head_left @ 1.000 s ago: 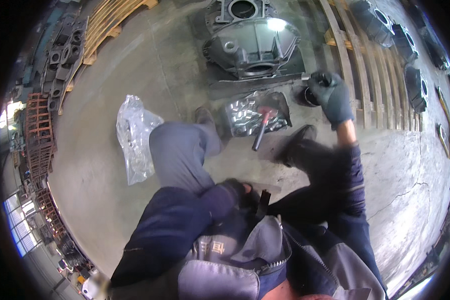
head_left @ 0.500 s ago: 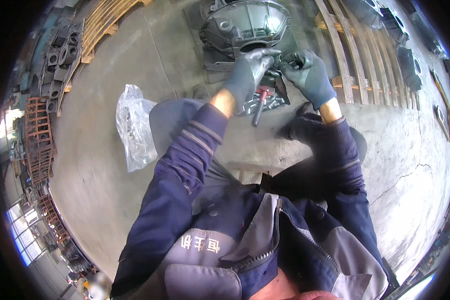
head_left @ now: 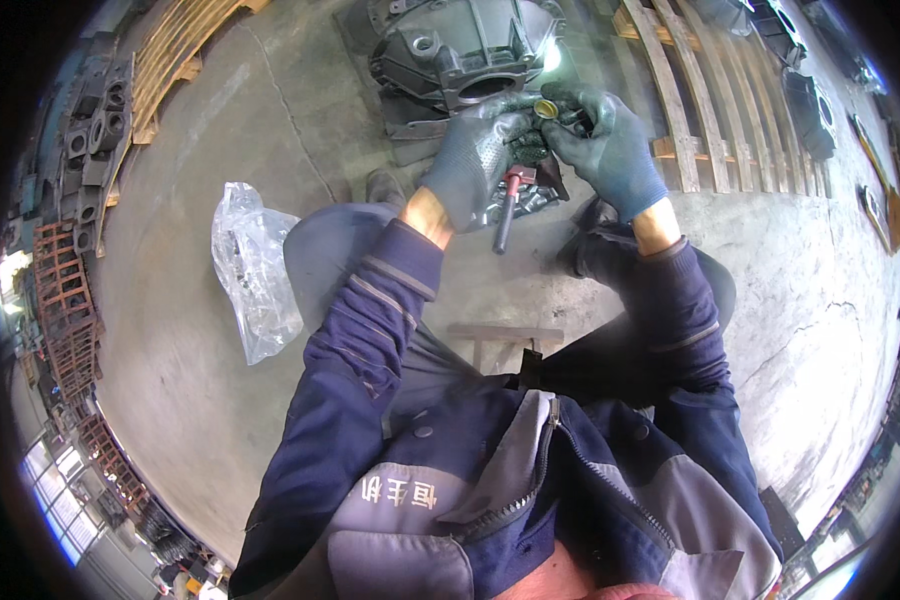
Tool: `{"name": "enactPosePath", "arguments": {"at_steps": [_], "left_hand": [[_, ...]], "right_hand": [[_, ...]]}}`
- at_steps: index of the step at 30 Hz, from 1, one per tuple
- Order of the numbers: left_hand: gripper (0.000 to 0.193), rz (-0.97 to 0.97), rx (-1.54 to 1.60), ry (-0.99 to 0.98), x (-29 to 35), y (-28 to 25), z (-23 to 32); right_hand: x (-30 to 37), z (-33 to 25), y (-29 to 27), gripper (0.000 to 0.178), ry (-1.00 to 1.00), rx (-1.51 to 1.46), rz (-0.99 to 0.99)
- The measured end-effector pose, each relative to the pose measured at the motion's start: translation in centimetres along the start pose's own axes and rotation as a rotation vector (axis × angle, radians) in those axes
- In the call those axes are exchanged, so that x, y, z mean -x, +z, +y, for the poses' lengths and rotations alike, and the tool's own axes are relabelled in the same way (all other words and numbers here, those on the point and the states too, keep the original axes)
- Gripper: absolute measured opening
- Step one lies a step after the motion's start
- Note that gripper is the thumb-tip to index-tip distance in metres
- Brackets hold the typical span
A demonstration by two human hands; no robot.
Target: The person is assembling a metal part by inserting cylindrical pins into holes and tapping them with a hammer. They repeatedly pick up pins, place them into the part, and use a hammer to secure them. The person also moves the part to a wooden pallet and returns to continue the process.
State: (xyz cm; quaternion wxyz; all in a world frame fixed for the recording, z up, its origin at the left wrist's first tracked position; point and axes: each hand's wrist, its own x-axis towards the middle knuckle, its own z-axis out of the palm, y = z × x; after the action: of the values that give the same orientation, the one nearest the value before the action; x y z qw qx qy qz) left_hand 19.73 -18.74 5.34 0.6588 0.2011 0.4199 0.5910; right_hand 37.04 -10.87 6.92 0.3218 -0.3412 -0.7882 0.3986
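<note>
Just in front of the large grey metal casting [head_left: 457, 55], both my hands are raised close together in dark grey-blue gloves. Between their fingertips sits a small round brass-coloured cap [head_left: 545, 108]. My left hand [head_left: 475, 160] pinches at its left side with bent fingers. From the other side, the curled fingers and thumb of my right hand [head_left: 607, 148] meet it; how much each hand bears cannot be told. Below the hands lies a hammer [head_left: 507, 212] with a red head and a dark handle. It rests by a pile of small metal parts [head_left: 538, 198], partly hidden by the gloves.
A clear plastic bag [head_left: 253, 275] lies on the concrete floor, left of my knee. Wooden pallets stand at the right [head_left: 705, 100] and far left [head_left: 185, 65]. Metal castings [head_left: 808, 115] sit along the right pallet. A low stool [head_left: 505, 333] is between my legs.
The brass-coloured cap now shows between my fingertips. My hands have come closer together. The whole view has shifted slightly, so the casting and bag sit further left.
</note>
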Motion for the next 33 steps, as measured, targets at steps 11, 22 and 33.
{"name": "enactPosePath", "arguments": {"at_steps": [11, 22, 33], "left_hand": [[0.032, 0.100, -0.115, 0.013, -0.4, 0.3, 0.3], [0.034, 0.108, -0.207, 0.374, -0.2, 1.5, 0.9], [0.017, 0.207, -0.279, 0.440, -0.6, 0.9, 0.1]], "right_hand": [[-0.3, 0.0, 0.0, 0.041, -0.012, 0.126, -0.049], [-0.7, 0.0, -0.4, 0.040, 0.350, -0.428, -0.056], [-0.3, 1.4, -0.2, 0.038, 0.190, -0.498, -0.089]]}}
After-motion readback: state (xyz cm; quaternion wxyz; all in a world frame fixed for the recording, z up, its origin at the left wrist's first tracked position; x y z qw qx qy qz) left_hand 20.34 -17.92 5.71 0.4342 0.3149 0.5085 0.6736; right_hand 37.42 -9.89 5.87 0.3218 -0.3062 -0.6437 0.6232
